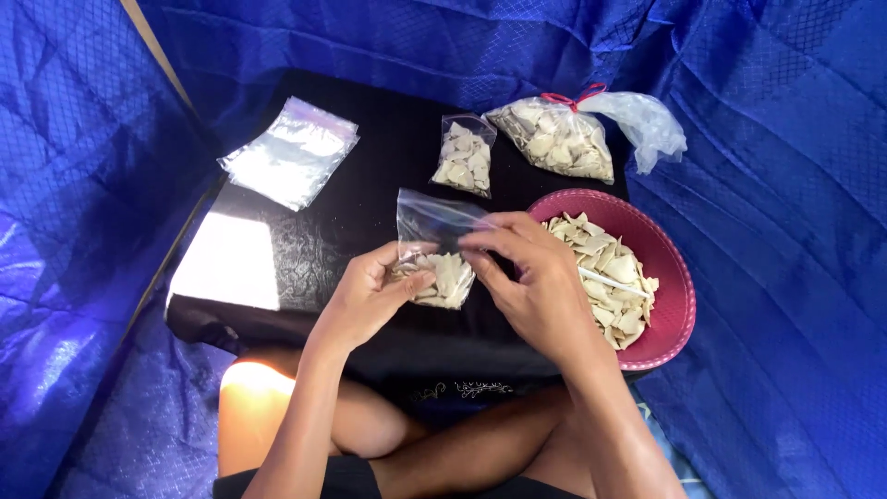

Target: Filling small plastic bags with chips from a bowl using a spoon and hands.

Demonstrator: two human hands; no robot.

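Small bag (pixel 442 263) of pale chips sat upright between both hands over black worktop (pixel 370 185); left hand (pixel 370 296) gripped its lower part, right hand (pixel 531 277) pinched top edge. Pink bowl (pixel 679 277) right.

Both hands (pixel 462 282) — half-filled clear bag (pixel 434 259)
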